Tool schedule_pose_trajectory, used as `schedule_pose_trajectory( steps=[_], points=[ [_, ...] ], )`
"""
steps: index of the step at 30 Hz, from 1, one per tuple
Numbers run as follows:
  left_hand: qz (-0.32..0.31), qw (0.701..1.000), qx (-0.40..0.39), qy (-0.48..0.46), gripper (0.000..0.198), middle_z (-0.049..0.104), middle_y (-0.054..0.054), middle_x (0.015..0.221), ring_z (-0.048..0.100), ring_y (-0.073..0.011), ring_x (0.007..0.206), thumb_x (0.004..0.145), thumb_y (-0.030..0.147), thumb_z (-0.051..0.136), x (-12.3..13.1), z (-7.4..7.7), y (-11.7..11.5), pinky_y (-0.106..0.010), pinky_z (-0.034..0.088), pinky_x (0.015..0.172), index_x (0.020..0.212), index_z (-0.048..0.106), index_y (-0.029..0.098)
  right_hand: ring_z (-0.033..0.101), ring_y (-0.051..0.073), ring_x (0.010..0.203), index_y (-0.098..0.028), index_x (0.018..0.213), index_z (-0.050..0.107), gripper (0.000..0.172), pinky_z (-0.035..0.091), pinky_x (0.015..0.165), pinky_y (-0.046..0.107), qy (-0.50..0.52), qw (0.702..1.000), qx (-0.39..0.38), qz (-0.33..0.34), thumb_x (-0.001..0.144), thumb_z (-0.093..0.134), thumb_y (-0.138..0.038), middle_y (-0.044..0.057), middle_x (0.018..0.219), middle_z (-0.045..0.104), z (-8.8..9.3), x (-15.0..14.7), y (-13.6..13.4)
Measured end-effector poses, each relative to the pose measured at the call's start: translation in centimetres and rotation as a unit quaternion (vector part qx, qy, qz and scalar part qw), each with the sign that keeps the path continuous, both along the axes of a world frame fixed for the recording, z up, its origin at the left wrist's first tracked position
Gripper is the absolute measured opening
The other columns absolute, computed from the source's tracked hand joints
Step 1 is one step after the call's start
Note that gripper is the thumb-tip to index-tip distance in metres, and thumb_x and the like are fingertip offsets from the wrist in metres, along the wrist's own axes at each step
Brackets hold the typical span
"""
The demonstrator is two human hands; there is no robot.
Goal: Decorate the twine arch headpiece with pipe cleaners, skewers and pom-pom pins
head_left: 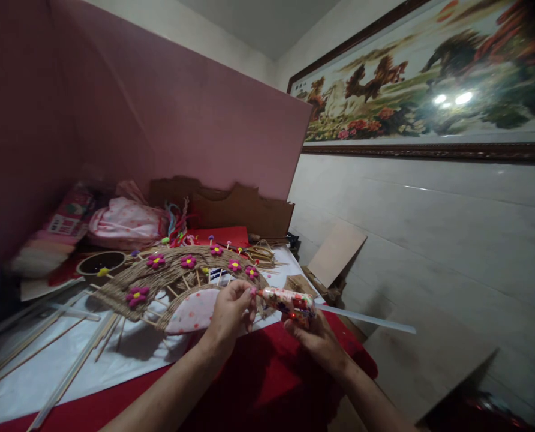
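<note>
My right hand (315, 336) is closed around a patterned hot glue gun (289, 298), with a long pale glue stick (366, 318) sticking out of its rear. A small red light glows on the gun. Between the fingertips of my left hand (232, 311) is a small pink piece (253, 291), right at the gun's orange nozzle; whether they touch I cannot tell. Behind my left hand lies a fan-shaped woven twine piece (168, 270) on thin wooden sticks. Magenta flowers (137, 296) with yellow centres sit on it, and a dotted pink cloth panel (191, 312) fills its inner arc.
Several wooden sticks and clear glue sticks (76, 366) lie on the white sheet (132, 375) at left. A dark bowl (101, 264), a dotted cloth bundle (128, 219), red paper (220, 235) and torn cardboard (249, 210) stand behind. Red cloth (254, 384) covers the front.
</note>
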State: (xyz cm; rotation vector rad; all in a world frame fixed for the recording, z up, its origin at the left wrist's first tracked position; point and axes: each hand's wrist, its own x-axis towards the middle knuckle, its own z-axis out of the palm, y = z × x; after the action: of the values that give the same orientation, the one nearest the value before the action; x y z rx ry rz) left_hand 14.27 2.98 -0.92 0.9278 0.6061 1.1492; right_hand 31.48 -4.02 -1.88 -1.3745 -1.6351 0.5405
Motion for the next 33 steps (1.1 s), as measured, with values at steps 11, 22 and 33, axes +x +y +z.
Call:
schedule_pose_trajectory(
  steps=[11,22,33],
  points=[
    [-0.025,0.999,-0.006,-0.025,0.032,0.052,0.007,0.045,0.042,-0.0056,0.029,0.055,0.032,0.075,-0.08,-0.04,-0.01,-0.014,0.031,0.025,0.065,0.049,0.017,0.059,0.021,0.083,-0.021,0.100,0.065,0.032,0.048,0.076,0.032,0.006,1.000,-0.001,-0.003,0.079,0.058,-0.043,0.004,0.088,0.067,0.09,-0.07,0.01],
    [-0.026,0.999,0.000,-0.022,0.031,0.052,0.006,0.045,0.043,-0.0057,0.029,0.057,0.032,0.074,-0.12,0.09,-0.08,-0.014,0.030,0.026,0.066,0.049,0.017,0.057,0.020,0.071,-0.021,0.091,0.068,0.029,0.048,0.065,0.030,-0.006,1.000,-0.003,-0.023,0.077,0.058,-0.045,0.003,0.077,0.066,-0.03,-0.01,0.03],
    [-0.030,0.999,-0.011,-0.021,0.028,0.052,0.006,0.045,0.043,-0.0057,0.030,0.057,0.026,0.073,-0.11,0.35,-0.19,-0.014,0.032,0.027,0.066,0.049,0.016,0.058,0.019,0.073,-0.020,0.093,0.067,0.028,0.049,0.067,0.028,0.009,1.000,-0.004,0.001,0.080,0.057,-0.043,0.002,0.078,0.066,-0.16,-0.08,-0.20]
  ],
)
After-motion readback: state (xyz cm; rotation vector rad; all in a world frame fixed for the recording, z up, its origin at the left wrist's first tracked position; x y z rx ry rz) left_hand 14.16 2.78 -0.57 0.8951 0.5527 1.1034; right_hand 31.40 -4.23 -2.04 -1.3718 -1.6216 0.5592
